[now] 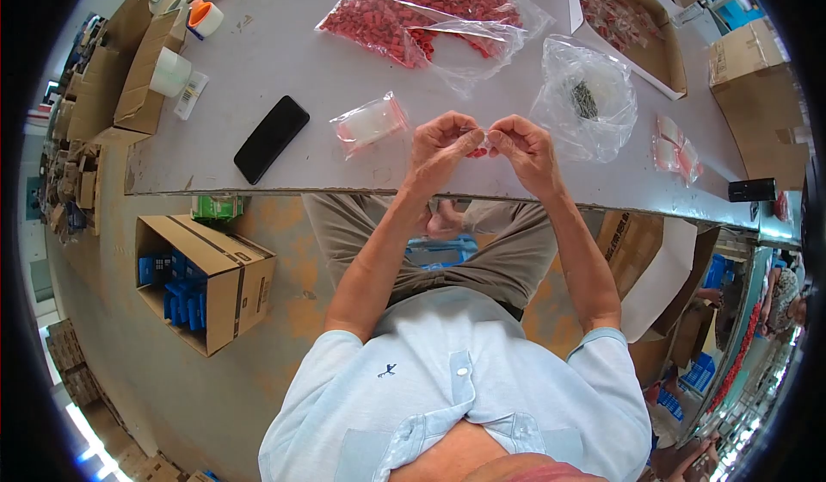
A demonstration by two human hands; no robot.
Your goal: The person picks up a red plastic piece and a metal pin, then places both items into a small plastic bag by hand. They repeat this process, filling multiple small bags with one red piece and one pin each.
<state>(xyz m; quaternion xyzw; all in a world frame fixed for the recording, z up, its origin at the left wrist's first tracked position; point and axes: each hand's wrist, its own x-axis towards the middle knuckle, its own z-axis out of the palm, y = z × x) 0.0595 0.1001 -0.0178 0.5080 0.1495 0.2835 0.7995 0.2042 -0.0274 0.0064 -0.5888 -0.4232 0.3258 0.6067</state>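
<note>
Close together over the table's front edge, my left hand [440, 150] and my right hand [523, 150] pinch a small clear plastic bag [482, 143] between their fingertips. Small red pieces [478, 152] show at the bag, just below the fingers. To the left of my left hand lies a pack of clear zip bags [371, 126] with red edges. Beside my right hand rests an open clear bag [615, 108] with a heap of thin dark metal pieces [584, 100]. Beyond both hands spreads a large clear bag of red plastic pieces [413, 13].
A black phone [272, 140] and tape rolls [205, 19] lie on the left. At the back right, a cardboard tray [668, 64] holds small filled bags. More small bags [676, 151] and a black object [752, 191] sit at the right. A carton with blue boxes [237, 288] stands on the floor.
</note>
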